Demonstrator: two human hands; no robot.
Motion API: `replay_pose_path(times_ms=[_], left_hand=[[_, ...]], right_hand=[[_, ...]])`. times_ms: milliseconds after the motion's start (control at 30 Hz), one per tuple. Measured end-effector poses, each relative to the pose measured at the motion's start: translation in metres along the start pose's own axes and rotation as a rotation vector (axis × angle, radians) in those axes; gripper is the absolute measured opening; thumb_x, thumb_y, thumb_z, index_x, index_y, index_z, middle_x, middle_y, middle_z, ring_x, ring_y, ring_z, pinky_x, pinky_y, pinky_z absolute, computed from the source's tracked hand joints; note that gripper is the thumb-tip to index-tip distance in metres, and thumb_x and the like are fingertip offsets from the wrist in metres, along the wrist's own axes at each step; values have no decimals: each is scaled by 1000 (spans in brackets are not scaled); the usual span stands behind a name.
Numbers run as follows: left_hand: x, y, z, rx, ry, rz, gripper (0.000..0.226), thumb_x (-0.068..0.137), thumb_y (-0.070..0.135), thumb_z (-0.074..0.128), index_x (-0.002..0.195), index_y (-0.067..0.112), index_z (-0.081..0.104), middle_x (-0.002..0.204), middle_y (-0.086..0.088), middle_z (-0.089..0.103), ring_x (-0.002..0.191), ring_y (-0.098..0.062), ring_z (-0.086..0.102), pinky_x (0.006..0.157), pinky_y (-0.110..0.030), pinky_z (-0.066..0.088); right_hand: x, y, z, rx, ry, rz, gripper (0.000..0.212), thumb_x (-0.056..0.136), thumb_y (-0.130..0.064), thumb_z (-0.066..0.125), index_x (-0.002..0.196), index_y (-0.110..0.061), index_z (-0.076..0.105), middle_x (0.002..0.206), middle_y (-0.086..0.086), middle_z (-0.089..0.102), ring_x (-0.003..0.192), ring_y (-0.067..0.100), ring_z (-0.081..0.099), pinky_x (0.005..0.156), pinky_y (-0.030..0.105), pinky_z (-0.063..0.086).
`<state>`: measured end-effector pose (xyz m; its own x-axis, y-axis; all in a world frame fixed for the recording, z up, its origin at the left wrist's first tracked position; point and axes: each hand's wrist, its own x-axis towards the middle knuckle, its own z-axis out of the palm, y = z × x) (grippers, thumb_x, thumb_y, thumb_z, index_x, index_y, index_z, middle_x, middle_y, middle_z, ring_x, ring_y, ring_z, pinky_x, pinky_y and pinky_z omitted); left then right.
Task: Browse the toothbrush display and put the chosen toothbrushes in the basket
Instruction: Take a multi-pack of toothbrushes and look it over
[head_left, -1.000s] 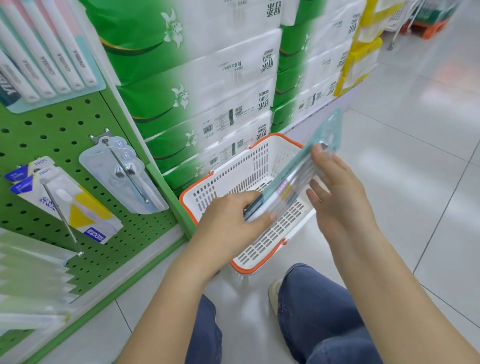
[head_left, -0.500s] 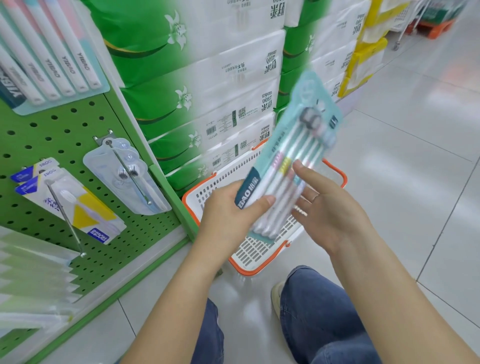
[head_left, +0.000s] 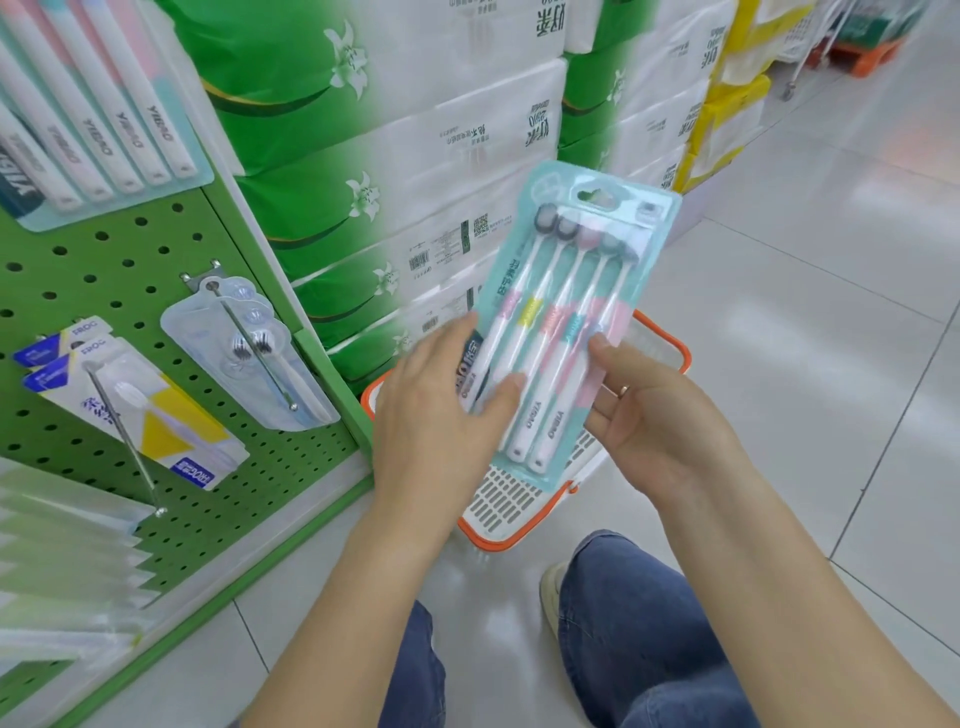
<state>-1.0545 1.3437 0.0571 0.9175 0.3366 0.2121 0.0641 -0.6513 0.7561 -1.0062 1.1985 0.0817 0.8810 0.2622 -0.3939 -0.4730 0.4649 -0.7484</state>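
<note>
Above the white basket (head_left: 524, 501) on the floor, both hands hold a toothbrush pack (head_left: 566, 312) upright: left hand (head_left: 441, 410) grips its 8 o'clock edge, thumb across the front; right hand (head_left: 654, 421) pinches the 4 o'clock edge. Pegboard display (head_left: 130, 291) stands at 9 o'clock.
</note>
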Motion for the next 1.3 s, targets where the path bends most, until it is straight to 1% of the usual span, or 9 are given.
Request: replay_pose_path(times_ms=[133,267,467,867,1033,1100,1167,1233,1300], left_hand=[[-7,8,12,-21,-115,-7,85,68,66,65,141,28,45,137,11,50,124,-6,44,103,-26,38],[-6,7,17,-138,-121,-42,78,73,49,78,141,33,43,125,19,51,116,0,47,94,-13,39],[-3,4,17,-289,-95,-99,90,54,66,74,136,40,48,127,14,60,116,-4,57,100,-36,49],[-1,0,15,-370,-174,-120,85,59,58,78,137,38,51,120,22,63,109,6,59,96,-25,50],[3,5,8,-710,-233,-286,64,69,36,84,127,23,61,121,9,68,112,-1,62,89,-14,50],[5,8,2,-901,-320,-346,56,77,39,71,128,18,61,123,1,68,115,-15,63,92,-23,51],[5,9,-2,-1140,-446,-375,55,90,40,56,138,12,53,137,-9,58,129,-29,52,109,-41,41],[4,11,-8,-1409,-518,-451,56,96,38,45,143,9,45,148,-15,45,140,-34,37,118,-52,21],[5,8,-12,-1559,-558,-489,52,97,35,40,141,8,49,149,-17,43,140,-35,36,118,-53,20]], right_hand=[[-3,3,4,-8,-36,10,14,95,-12,55,93,-13,69,78,-2,74,67,9,71,58,20,56],[-3,5,4,0,-56,1,12,93,-13,57,97,-12,68,81,-2,74,69,8,70,63,20,57],[-5,3,3,-6,-82,-13,17,88,-18,60,102,-11,69,88,2,75,77,12,72,70,22,59],[-10,3,3,-13,-71,-42,22,92,-14,58,109,-4,67,96,8,74,82,16,72,75,25,59],[-6,-2,1,1,-24,10,21,91,-18,60,109,-11,68,104,5,74,98,19,70,90,33,56],[-4,-3,-1,-30,34,24,21,89,-20,62,108,-15,69,110,3,73,107,18,66,97,34,51],[-3,-1,-1,-53,68,30,20,88,-20,64,107,-18,68,117,3,70,112,18,63,101,34,47],[-5,2,0,-64,30,42,22,89,-18,64,110,-16,66,118,2,70,108,17,64,96,32,49],[-7,4,2,-93,-17,50,24,90,-18,62,114,-13,65,109,0,73,94,13,67,82,27,52]])
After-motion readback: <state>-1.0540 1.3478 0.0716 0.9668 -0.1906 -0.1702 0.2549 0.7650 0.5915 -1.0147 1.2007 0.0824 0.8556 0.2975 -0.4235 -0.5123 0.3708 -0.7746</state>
